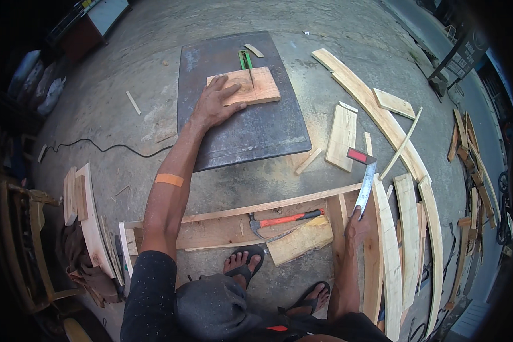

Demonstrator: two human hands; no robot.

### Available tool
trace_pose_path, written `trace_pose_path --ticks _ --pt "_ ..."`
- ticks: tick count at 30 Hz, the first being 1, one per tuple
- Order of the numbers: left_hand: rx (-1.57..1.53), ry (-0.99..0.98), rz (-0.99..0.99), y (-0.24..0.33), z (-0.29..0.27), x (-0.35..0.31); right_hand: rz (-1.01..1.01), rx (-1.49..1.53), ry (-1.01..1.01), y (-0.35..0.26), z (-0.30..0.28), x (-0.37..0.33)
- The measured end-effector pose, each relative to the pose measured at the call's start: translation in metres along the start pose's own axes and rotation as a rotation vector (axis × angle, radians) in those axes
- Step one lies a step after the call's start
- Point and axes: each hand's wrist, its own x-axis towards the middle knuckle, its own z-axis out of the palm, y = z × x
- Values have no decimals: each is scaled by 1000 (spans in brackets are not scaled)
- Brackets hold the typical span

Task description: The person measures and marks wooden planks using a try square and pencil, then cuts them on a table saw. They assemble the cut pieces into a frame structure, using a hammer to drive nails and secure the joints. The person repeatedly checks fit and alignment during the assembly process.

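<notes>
My left hand (214,105) lies on a short wooden board (262,85), its fingers spread and pressing flat on the near left part. The board rests on the dark metal top of a table saw (239,134), against a thin blade (251,77) with a green piece (243,59) behind it. Whether the blade is turning, I cannot tell. In my right hand (356,228), lower right, is a try square (366,185), gripped by the end of its metal blade. Its red and dark stock points up and away from me.
A wood offcut (254,51) lies on the saw top. By my feet, a claw hammer (285,219) and a wood block (299,240) sit within a wooden frame (222,215). Long planks (390,256) and board pieces (342,137) spread to the right. A black cable (108,147) crosses the floor at left.
</notes>
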Motion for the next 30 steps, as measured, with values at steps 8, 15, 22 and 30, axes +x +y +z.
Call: trace_pose_path --ticks 8,15,22,30 --pt "23 11 2 -8 1 9 56 -50 -43 3 1 3" --pt "58 -20 -34 -5 -3 15 21 2 -22 1 0 0" --pt "10 10 2 -14 2 18 49 32 -35 -5 -3 -1" --pt "66 80 -87 -49 8 44 20 2 -40 -9 -3 -6"
